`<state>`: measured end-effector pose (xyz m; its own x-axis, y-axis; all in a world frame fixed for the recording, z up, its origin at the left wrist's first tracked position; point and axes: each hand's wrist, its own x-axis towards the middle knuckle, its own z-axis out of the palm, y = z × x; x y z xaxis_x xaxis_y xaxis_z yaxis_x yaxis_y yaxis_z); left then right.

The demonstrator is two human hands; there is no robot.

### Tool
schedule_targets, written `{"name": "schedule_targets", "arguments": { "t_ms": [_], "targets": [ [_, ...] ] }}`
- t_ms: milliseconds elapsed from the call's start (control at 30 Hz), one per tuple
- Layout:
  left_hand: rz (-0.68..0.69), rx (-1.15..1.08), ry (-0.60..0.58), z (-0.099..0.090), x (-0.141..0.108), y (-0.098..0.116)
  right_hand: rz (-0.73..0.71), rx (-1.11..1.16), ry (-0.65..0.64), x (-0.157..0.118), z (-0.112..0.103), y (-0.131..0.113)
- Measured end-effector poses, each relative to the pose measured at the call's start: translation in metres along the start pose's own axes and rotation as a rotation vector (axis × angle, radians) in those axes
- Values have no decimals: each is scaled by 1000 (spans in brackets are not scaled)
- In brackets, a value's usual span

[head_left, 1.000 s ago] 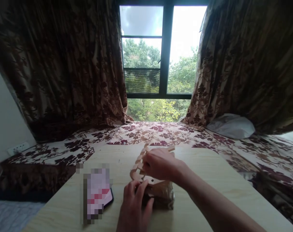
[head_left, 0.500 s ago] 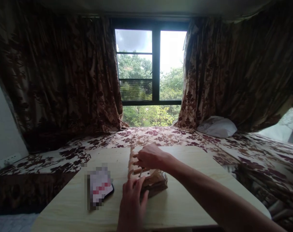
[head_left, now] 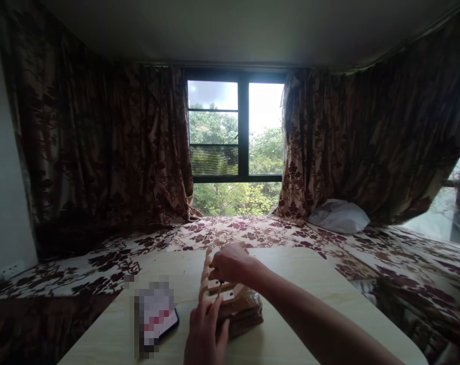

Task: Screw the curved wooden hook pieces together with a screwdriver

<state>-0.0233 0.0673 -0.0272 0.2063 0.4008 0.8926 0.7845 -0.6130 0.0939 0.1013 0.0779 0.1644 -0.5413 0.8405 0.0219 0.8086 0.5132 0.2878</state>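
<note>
Thin-shafted tool [head_left: 220,290] held at pale wooden frame [head_left: 227,296]

The tool is clenched in the right hand [head_left: 232,263]. The frame is seen above the table [head_left: 298,324], beside or partly over a brown wrapped block [head_left: 245,312]. Its near end is touched by the left hand [head_left: 205,332]; whether it is gripped cannot be told.
</note>
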Motion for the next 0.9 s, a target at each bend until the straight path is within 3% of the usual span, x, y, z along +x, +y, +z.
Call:
{"name": "schedule_targets", "arguments": {
  "t_ms": [233,433,567,733,900],
  "targets": [
    [-48,-57,-9,-11,9,1,-47,-2,-26,6,1,5],
    [-158,-88,-142,-18,5,15,-236,119,-99,9,6,33],
    [-195,-96,-169,-20,4,19,-292,156,-79,10,8,45],
    [-228,-116,-212,-22,7,22,-347,150,-65,15,1,46],
    [-253,-168,-295,-30,15,13,-493,82,-80,26,-8,47]
  ]
}}
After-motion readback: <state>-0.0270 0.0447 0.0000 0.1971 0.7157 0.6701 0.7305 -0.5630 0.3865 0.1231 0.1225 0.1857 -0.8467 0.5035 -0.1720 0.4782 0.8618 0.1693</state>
